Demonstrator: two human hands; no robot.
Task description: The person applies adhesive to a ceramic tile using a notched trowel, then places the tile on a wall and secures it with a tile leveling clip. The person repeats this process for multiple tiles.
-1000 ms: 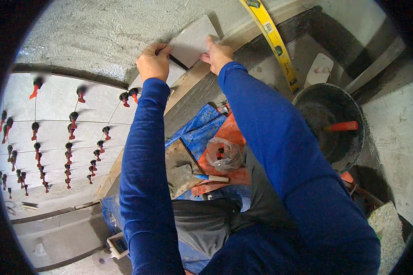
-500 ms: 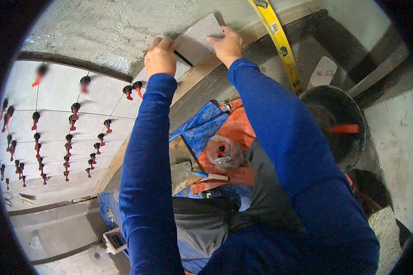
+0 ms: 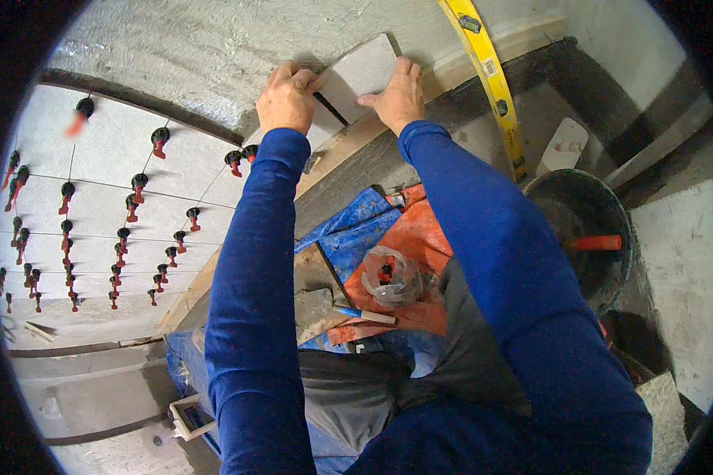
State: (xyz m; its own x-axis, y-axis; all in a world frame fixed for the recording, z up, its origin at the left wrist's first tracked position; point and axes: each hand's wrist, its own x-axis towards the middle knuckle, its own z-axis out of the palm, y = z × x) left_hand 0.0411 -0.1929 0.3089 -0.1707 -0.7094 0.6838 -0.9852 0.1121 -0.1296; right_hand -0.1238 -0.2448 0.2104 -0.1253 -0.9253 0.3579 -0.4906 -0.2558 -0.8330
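A light grey tile piece (image 3: 359, 73) lies against the rough wall, just above a wooden batten (image 3: 363, 127). My left hand (image 3: 287, 100) grips its left edge with bent fingers. Along its right edge my right hand (image 3: 400, 96) is closed, with the thumb on the tile's face. A narrow dark gap separates this piece from the neighbouring tile (image 3: 325, 129), which my left hand and sleeve partly cover. Left of my arm, larger set tiles (image 3: 95, 170) carry several black and red levelling clips (image 3: 139, 188) along their joints.
A yellow spirit level (image 3: 487, 71) leans at the right, near a black bucket (image 3: 558, 273) with a red-handled tool (image 3: 594, 243). Below my hands are blue tarp (image 3: 352, 233), an orange sheet (image 3: 420, 229), a clear plastic bag (image 3: 390, 277) of clips and a marker (image 3: 364, 315).
The view has shifted slightly, so the scene sits a little lower. My right fingers have moved down along the tile's edge. More of the dark gap beside the tile shows.
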